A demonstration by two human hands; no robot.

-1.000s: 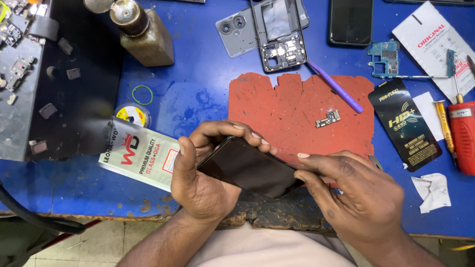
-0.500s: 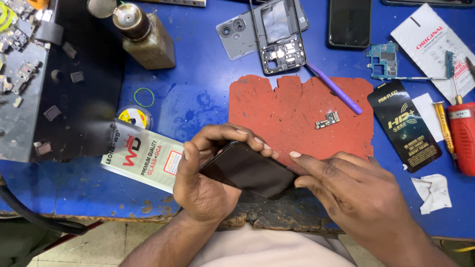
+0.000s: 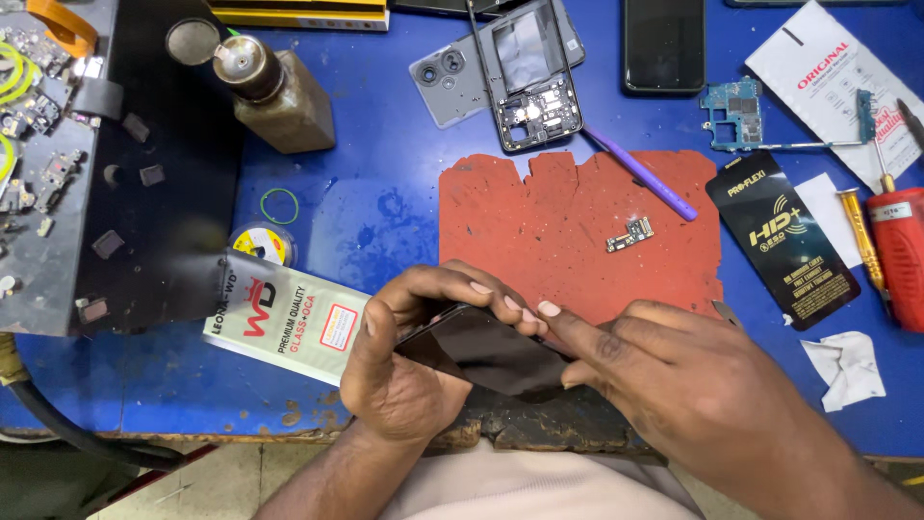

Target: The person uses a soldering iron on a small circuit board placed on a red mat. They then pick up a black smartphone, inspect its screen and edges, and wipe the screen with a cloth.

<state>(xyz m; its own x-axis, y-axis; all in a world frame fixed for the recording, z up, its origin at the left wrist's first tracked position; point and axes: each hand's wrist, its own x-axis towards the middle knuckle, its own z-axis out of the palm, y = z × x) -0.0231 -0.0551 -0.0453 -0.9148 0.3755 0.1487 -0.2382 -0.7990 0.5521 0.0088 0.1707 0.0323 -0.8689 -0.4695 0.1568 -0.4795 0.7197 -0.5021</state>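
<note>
Covering the dark phone, both hands hide its edges.

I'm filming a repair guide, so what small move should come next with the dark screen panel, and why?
Probably press the right hand's fingers along the dark screen panel's upper edge. The left hand grips its left end, tilted above the red mat, and those fingers sit at that edge.
</note>
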